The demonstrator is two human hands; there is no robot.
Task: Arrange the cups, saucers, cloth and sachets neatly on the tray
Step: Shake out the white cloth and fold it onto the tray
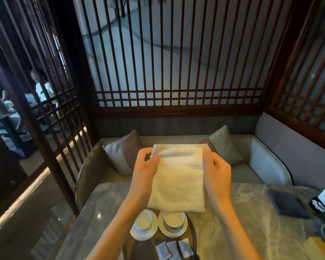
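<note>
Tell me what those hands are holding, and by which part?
A white cloth: the left hand pinches its upper left corner, the right hand grips its upper right edge.

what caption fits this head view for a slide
A folded white cloth held by left hand and right hand above the tray of cups, saucers and sachets

Holding cloth up between left hand and right hand, above far end of tray on bench. Below cloth, side by side: left saucer under left cup, right saucer under right cup. Nearer, in tray: sachets. Far right on bench: flat pad. Behind bench: sofa.
</note>
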